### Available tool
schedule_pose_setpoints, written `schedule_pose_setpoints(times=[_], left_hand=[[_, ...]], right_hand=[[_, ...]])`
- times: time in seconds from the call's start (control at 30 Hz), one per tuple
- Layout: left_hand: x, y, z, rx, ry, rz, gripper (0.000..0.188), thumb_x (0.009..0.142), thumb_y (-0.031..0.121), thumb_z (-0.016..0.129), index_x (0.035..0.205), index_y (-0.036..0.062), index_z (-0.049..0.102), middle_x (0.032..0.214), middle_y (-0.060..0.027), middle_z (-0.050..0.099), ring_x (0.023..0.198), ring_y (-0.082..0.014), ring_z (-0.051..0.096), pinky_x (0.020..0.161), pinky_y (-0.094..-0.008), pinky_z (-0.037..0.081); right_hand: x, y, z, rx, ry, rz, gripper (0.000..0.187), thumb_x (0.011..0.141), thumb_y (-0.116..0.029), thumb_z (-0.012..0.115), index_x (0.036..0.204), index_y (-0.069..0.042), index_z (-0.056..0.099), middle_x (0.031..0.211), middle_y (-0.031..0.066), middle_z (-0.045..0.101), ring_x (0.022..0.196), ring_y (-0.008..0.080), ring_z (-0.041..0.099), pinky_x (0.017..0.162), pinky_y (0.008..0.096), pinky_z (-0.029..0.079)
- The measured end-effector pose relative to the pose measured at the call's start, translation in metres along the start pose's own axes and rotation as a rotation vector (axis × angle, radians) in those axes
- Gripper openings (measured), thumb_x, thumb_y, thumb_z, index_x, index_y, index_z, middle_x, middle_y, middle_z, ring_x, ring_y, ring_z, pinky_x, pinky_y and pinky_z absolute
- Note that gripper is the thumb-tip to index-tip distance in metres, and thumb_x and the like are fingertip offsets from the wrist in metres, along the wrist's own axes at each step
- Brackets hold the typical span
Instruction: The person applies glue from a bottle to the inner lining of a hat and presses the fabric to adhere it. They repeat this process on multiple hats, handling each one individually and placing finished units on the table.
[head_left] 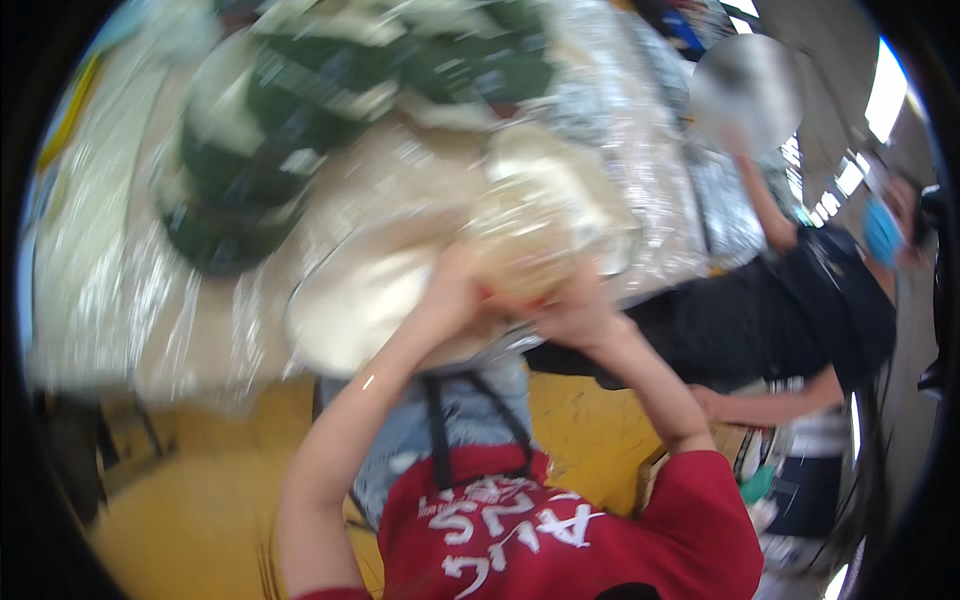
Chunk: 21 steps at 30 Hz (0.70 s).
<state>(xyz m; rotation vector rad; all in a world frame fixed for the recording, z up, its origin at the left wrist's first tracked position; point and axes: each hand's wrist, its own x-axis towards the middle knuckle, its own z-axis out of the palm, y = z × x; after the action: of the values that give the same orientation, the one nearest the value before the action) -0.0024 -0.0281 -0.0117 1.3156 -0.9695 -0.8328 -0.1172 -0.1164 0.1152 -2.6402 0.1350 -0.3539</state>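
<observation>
My left hand (462, 283) and my right hand (582, 308) grip a rounded, cream-coloured bundle in shiny clear plastic (525, 232) from its two near sides. Motion smears it, so what lies inside the plastic cannot be made out. Under my left forearm is a wide white rounded piece with a thin dark rim (350, 305), at the near edge of the table. Another pale, broad piece (595, 205) lies just beyond the bundle, partly covered by it.
A curved row of dark green rounded things with pale wrapping (230, 170) fills the far left. Clear plastic sheeting covers the table (180, 340). At right, a person in dark clothes and a blue mask (800, 300) raises a round grey-white disc (748, 92). The floor (220, 470) is yellow.
</observation>
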Motion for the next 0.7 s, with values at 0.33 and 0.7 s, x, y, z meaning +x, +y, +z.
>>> schedule_pose_setpoints(times=[0.33,0.7], left_hand=[[0.016,0.043,-0.004,0.206,-0.135,0.082,0.029,0.079,0.022,0.073,0.085,-0.0068,0.069,0.068,-0.0155,0.068,0.065,-0.0162,0.069,0.06,-0.0316,0.052],[0.002,0.054,-0.008,0.32,-0.149,-0.262,0.029,0.084,0.02,0.067,0.071,-0.0058,0.068,0.056,-0.0055,0.061,0.046,-0.0092,0.056,0.044,-0.0256,0.044]], right_hand=[[-0.008,0.007,-0.011,0.467,0.057,0.498,0.081,0.091,-0.047,0.064,0.143,0.006,0.031,0.13,0.0254,0.055,0.122,0.0333,0.054,0.103,0.0365,0.041],[-0.093,0.034,-0.077,1.575,0.197,0.909,0.044,0.099,-0.036,0.055,0.124,0.0,0.057,0.107,0.0074,0.068,0.089,0.0134,0.068,0.08,0.029,0.056]])
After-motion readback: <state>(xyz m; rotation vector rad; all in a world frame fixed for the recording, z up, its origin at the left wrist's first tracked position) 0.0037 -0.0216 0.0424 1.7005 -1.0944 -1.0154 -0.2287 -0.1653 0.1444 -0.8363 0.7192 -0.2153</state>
